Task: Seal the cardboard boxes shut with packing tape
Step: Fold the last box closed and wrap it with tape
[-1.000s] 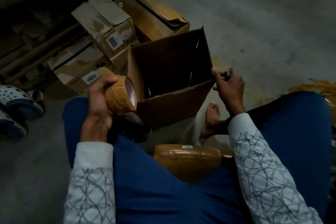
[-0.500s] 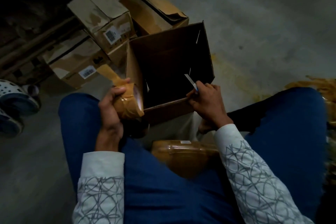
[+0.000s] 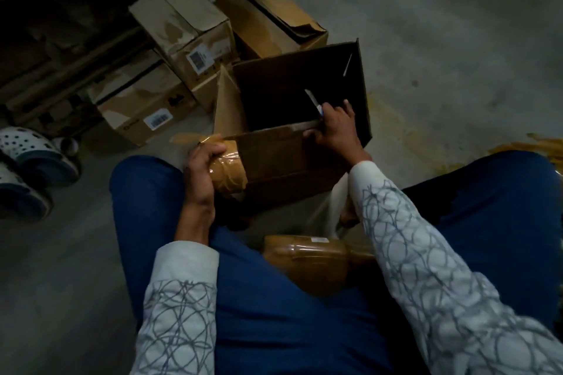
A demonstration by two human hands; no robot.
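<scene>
Cardboard box (image 3: 283, 161), brown and open at the top, sits on the grey concrete floor (image 3: 441, 39) between the knees of a seated person in blue trousers (image 3: 274, 329), its dark inside facing up and one side flap (image 3: 227, 106) standing upright at its left corner. Against the box's near left corner the left hand (image 3: 201, 173) grips a roll of brown packing tape (image 3: 230, 172), fingers curled over the roll's top, with a short loose tab of tape (image 3: 182, 139) sticking out to the left. At the near rim of the box the right hand (image 3: 336, 134) is closed around a small cutter (image 3: 312, 100) whose pale blade points up and away over the opening; its thumb and fingertips also meet the rim. A lighter strip runs along that rim between the two hands, but in the dim light I cannot tell whether it is tape or the flap's edge. Both forearms wear white sleeves (image 3: 426, 253) with grey scribble lines. In the lap lies a plastic-wrapped pack of brown tape rolls (image 3: 307, 262). Behind the open box, to the left, closed cardboard boxes with barcode labels (image 3: 182, 30) are stacked, and a torn, larger carton (image 3: 268, 18) lies behind them. White perforated clogs (image 3: 27, 151) rest on the floor at the far left.
</scene>
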